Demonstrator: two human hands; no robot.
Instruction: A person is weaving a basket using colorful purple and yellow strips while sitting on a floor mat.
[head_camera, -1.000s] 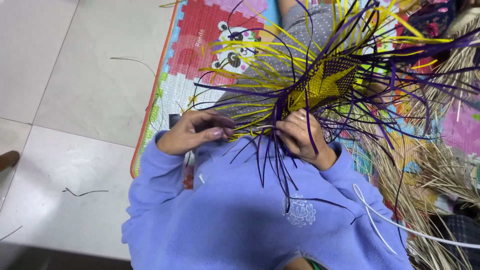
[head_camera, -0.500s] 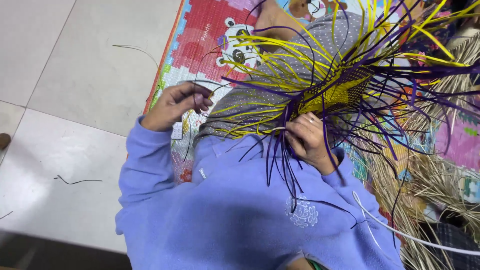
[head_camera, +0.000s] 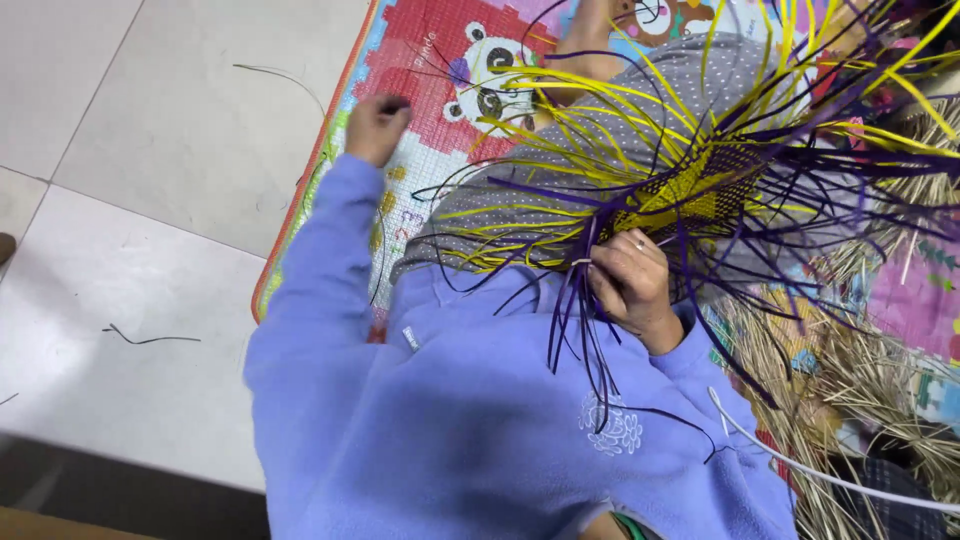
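Stretched out from the weaving now, left hand curls closed pulling a thin strand over the play mat's edge, while right hand pinches light, springy purple-and-yellow basket weaving on the lap.

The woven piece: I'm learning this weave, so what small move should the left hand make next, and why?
Probably draw the left hand back to the woven piece. It sits out over the play mat, while the right hand alone pinches the purple strands.
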